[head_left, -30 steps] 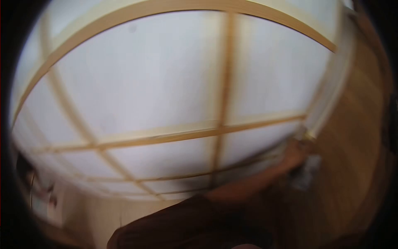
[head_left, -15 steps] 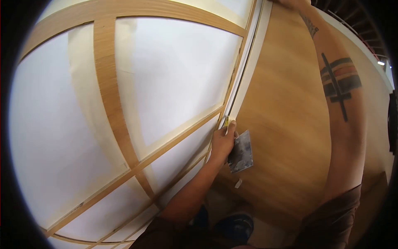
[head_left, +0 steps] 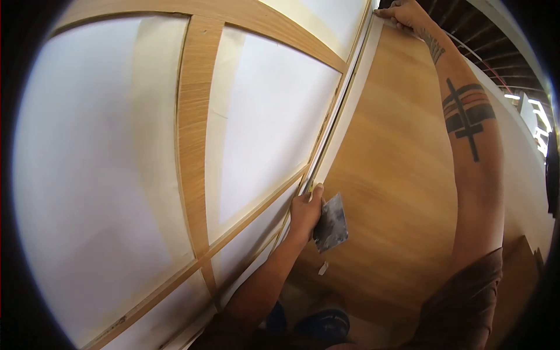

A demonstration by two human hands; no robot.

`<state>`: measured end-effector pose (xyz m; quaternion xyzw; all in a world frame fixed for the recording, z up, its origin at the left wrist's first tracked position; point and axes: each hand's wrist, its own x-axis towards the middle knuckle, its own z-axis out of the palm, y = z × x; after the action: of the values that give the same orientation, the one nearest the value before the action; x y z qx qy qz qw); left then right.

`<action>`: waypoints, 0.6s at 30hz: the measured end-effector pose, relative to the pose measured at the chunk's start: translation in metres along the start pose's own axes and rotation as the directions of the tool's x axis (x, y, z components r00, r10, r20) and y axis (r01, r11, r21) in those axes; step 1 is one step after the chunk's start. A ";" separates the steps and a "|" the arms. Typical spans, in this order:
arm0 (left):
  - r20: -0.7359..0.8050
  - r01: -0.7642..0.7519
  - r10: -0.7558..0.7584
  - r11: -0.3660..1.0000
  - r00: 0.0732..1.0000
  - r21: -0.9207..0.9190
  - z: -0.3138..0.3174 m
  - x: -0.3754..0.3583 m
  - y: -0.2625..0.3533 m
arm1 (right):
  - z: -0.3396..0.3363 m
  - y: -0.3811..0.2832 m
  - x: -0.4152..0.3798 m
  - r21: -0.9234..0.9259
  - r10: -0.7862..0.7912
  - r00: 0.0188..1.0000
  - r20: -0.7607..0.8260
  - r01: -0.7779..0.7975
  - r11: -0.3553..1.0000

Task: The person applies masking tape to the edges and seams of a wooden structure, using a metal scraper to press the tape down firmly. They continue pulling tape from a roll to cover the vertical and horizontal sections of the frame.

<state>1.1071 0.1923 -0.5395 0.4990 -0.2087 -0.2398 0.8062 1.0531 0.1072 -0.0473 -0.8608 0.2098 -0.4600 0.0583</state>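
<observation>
My left hand point(head_left: 304, 214) is closed around a putty knife, whose smeared metal blade point(head_left: 331, 224) sticks out to the right over the wooden panel. A small yellow piece point(head_left: 311, 188) shows at its fingertips, beside the pale edge strip point(head_left: 349, 114). Far up the same strip, my right hand point(head_left: 403, 14) has its index finger stretched to the strip's top end while the other fingers curl under; what they grip, if anything, I cannot tell. A narrow dark gap runs along the strip between both hands.
To the left stands a wooden lattice frame point(head_left: 195, 116) with white panes point(head_left: 280, 105) and masking tape point(head_left: 219, 116) along its bars. The wood-grain panel point(head_left: 396, 157) fills the right side. A small pale scrap point(head_left: 323, 268) lies lower down, near my shoes point(head_left: 324, 326).
The view has shifted, bringing my right hand fully into sight at the top. My left hand, still with the putty knife, appears slightly lower and further left along the strip.
</observation>
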 end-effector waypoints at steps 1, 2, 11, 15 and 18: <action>0.002 0.001 -0.001 1.000 1.000 -0.003 0.000 -0.001 0.002 | 0.000 0.000 0.000 0.011 0.008 1.000 -0.006 -0.008 1.000; -0.013 0.013 -0.013 1.000 1.000 0.015 0.000 -0.003 0.004 | 0.001 0.001 -0.001 0.020 0.018 1.000 -0.011 -0.018 1.000; -0.037 0.097 -0.097 0.995 0.995 0.006 0.000 -0.008 0.008 | 0.058 0.036 -0.034 -0.567 -0.731 0.440 -0.522 0.461 0.683; -0.003 0.069 -0.070 0.996 0.998 -0.055 0.001 -0.008 0.004 | 0.070 0.064 -0.065 -0.290 -0.428 0.822 -0.375 0.335 0.897; 0.000 0.019 -0.019 0.999 1.000 -0.027 -0.001 -0.010 0.010 | 0.091 0.071 -0.108 -0.327 -0.398 0.830 -0.392 0.278 0.903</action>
<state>1.1016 0.2027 -0.5318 0.4898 -0.2007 -0.2503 0.8106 1.0525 0.0796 -0.2030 -0.7545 0.1183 -0.6181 -0.1864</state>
